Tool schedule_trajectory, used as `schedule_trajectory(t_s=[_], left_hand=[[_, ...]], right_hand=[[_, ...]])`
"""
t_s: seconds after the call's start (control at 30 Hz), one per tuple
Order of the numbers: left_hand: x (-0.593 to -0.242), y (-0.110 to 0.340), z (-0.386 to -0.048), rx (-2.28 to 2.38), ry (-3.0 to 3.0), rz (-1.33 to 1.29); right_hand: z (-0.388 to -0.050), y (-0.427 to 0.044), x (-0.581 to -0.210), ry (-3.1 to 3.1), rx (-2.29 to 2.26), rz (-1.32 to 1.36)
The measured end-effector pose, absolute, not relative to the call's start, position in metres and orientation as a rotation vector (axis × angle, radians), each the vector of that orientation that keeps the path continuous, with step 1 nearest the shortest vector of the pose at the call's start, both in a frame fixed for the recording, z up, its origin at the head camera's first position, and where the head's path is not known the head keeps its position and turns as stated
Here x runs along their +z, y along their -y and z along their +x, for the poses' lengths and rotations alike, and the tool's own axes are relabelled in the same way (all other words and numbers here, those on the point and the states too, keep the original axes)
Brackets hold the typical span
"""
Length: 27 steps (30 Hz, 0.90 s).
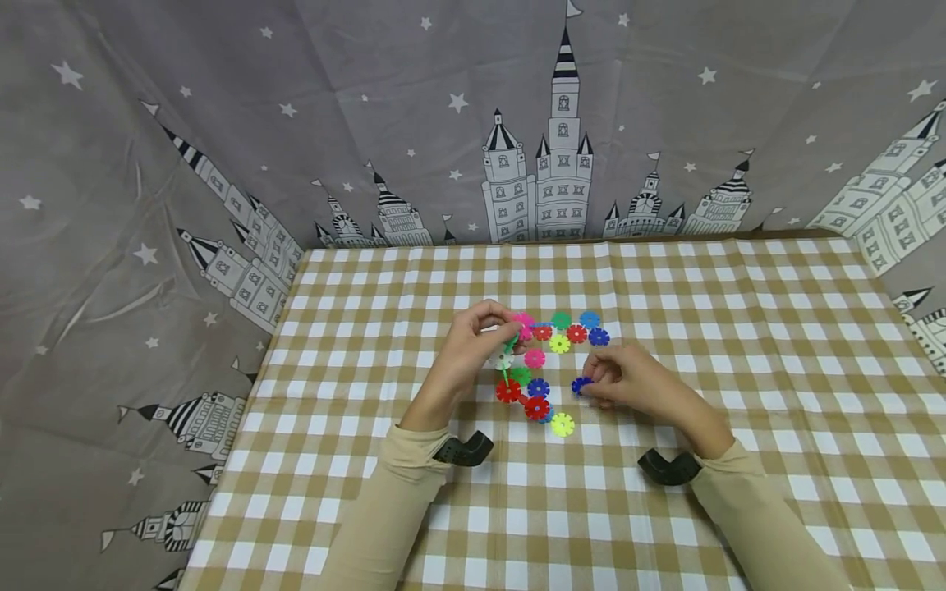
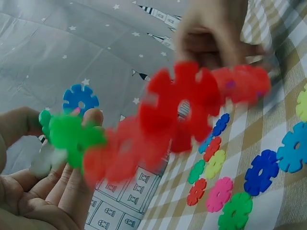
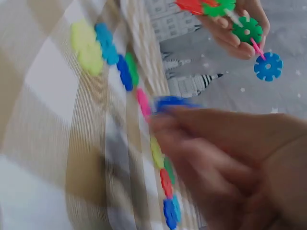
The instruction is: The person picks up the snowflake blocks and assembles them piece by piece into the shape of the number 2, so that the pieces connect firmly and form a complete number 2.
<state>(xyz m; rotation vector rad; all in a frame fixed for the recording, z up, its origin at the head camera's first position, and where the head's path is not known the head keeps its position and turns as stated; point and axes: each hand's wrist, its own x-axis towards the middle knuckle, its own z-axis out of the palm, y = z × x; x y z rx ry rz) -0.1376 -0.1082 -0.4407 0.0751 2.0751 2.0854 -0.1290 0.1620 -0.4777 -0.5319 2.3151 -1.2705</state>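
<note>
My left hand [image 1: 479,335] holds a chain of joined plastic snowflake discs above the table. The chain includes a blue disc [image 2: 80,99], a green disc [image 2: 72,136], a whitish disc [image 2: 48,160] and a large red disc [image 2: 180,105]; the red end is blurred in the left wrist view. Between thumb and fingers, my right hand [image 1: 624,376] pinches a dark blue snowflake disc [image 1: 581,386], apart from the chain. That disc [image 3: 175,102] is blurred and partly covered by the fingertips in the right wrist view.
Several loose discs lie on the checked tablecloth [image 1: 355,328] around and beyond the hands, among them a pink disc [image 1: 534,359], a yellow disc [image 1: 562,423] and a green disc [image 1: 561,319]. A grey curtain [image 1: 399,107] with printed castles hangs behind the table.
</note>
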Motion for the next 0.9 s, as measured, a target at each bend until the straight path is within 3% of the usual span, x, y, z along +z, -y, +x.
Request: schedule_trajectory(t_s=[0.27,0.9], left_hand=[[-0.439,0.102,-0.133,2.1,-1.952,0.165],[-0.44,0.095,-0.131,2.039,-1.975,0.209]], right_hand=[[-0.122,-0.156,-0.467,-2.152,-1.975,-0.326],[-0.115,-0.147,-0.462,-2.327,-2.035,-0.365]])
